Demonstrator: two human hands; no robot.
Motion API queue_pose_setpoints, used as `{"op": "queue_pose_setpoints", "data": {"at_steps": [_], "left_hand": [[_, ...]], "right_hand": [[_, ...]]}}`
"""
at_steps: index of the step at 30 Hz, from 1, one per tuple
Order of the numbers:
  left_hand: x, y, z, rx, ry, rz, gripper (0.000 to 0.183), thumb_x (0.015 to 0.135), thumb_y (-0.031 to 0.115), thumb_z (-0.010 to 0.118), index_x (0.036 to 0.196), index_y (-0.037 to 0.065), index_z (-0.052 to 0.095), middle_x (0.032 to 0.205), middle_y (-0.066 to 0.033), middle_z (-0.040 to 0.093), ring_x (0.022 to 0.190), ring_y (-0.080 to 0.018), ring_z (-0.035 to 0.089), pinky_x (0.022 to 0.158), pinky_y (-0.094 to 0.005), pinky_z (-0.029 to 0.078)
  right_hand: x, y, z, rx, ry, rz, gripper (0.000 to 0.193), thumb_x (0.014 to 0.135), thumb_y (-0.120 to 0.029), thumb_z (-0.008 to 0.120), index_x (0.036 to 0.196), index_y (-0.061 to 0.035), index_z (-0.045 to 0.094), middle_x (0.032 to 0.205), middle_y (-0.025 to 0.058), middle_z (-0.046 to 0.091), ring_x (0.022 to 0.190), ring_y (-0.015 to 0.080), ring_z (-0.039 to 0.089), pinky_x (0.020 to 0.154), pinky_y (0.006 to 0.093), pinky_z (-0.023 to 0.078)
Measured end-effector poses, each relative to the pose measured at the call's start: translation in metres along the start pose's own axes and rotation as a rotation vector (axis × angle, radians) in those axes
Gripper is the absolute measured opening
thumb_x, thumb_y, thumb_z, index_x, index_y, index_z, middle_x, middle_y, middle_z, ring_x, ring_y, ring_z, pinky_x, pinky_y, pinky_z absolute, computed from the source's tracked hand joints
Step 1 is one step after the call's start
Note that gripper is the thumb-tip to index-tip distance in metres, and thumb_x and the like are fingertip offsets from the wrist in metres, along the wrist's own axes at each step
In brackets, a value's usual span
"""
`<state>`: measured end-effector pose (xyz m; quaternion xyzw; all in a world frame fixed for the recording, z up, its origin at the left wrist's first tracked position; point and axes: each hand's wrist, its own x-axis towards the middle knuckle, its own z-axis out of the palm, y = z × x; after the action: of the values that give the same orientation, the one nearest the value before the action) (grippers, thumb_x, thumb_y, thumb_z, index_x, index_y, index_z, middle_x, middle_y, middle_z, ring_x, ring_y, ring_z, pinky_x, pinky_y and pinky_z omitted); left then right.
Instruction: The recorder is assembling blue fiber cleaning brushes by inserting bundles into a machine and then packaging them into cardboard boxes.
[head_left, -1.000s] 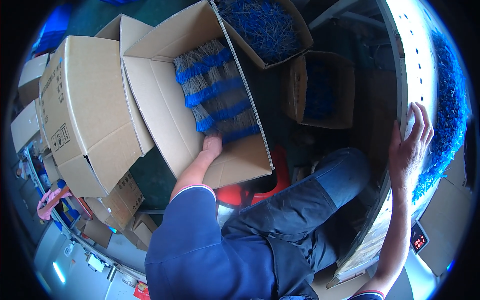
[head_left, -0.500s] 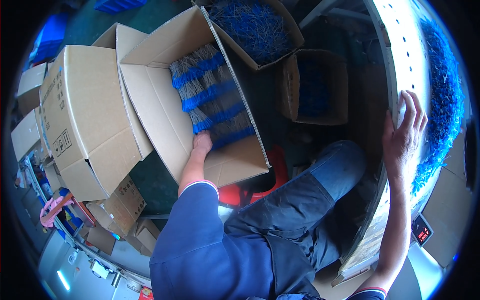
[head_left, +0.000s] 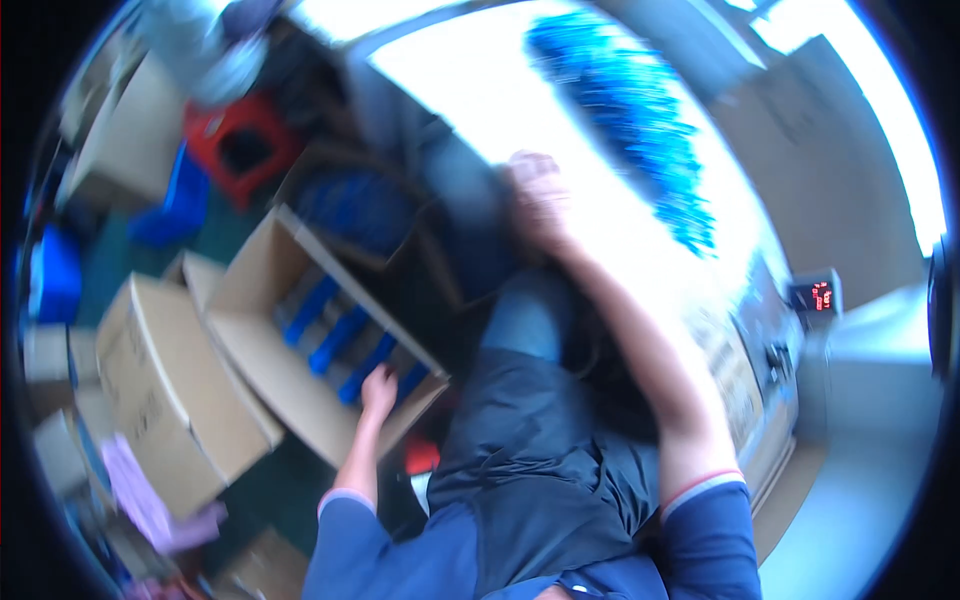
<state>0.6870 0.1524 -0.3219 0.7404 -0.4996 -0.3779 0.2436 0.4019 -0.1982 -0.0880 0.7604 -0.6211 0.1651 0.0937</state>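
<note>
STEP: picking bundles | left hand [head_left: 378, 388] reaches into open carton [head_left: 262, 362], fingers on blue-banded bundles [head_left: 345, 345], grip unclear | right hand [head_left: 540, 195] blurred at white bench [head_left: 470, 90] edge, state unclear | NEXT: likely needs 1 firm grasp.

open cardboard box [head_left: 275, 385] w/ blue bundles [head_left: 345, 345]

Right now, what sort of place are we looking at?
Probably a small workshop or packing room: open cardboard boxes hold bundled blue parts, more blue parts lie heaped on a white worktable, and a small digital scale sits nearby.
</note>
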Motion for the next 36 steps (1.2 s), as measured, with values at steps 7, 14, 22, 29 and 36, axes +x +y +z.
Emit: {"op": "queue_pose_setpoints", "data": {"at_steps": [7,14,22,29,36], "left_hand": [[-0.038,0.065,-0.081,-0.358,0.119,-0.088,0.02,0.098,0.007,0.061,0.114,-0.001,0.07,0.091,-0.0081,0.073,0.076,-0.0127,0.069,0.07,-0.0274,0.056],[-0.032,0.208,-0.081,-0.556,0.058,0.092,0.018,0.103,0.006,0.057,0.117,0.001,0.068,0.095,-0.0046,0.07,0.078,-0.0088,0.065,0.069,-0.0229,0.054],[-0.049,0.471,0.015,-0.081,-0.132,0.854,0.022,0.093,0.008,0.071,0.114,0.003,0.07,0.105,-0.013,0.072,0.089,-0.0241,0.072,0.076,-0.0329,0.057],[0.019,0.583,0.109,0.316,-0.068,1.204,0.062,0.083,0.013,0.077,0.138,-0.002,0.053,0.142,-0.0233,0.054,0.135,-0.0412,0.048,0.116,-0.0473,0.038],[0.067,0.62,0.136,0.821,0.042,0.977,0.076,0.088,0.033,0.075,0.146,-0.004,0.042,0.143,-0.0253,0.054,0.134,-0.0388,0.05,0.11,-0.0484,0.041]], "right_hand": [[-0.074,-0.036,-0.152,0.496,0.081,-0.317,0.052,0.085,-0.013,0.072,0.133,-0.0009,0.057,0.142,0.0212,0.054,0.139,0.0381,0.045,0.119,0.0476,0.035],[-0.184,0.144,-0.219,0.472,0.468,-0.009,0.017,0.086,0.002,0.067,0.1,-0.0049,0.073,0.086,0.0118,0.073,0.08,0.0292,0.072,0.07,0.0393,0.058],[-0.237,0.31,-0.191,0.615,0.575,0.612,0.02,0.097,-0.006,0.057,0.107,-0.0044,0.074,0.08,0.0067,0.075,0.067,0.013,0.069,0.06,0.029,0.054],[-0.227,0.309,-0.194,0.835,0.511,0.699,0.017,0.094,-0.011,0.06,0.102,-0.0099,0.075,0.079,0.0085,0.076,0.075,0.0232,0.076,0.071,0.0365,0.058],[-0.221,0.312,-0.19,0.654,0.449,0.715,0.018,0.091,-0.016,0.06,0.097,-0.0145,0.076,0.086,0.0135,0.076,0.08,0.0349,0.074,0.074,0.045,0.058]]}}
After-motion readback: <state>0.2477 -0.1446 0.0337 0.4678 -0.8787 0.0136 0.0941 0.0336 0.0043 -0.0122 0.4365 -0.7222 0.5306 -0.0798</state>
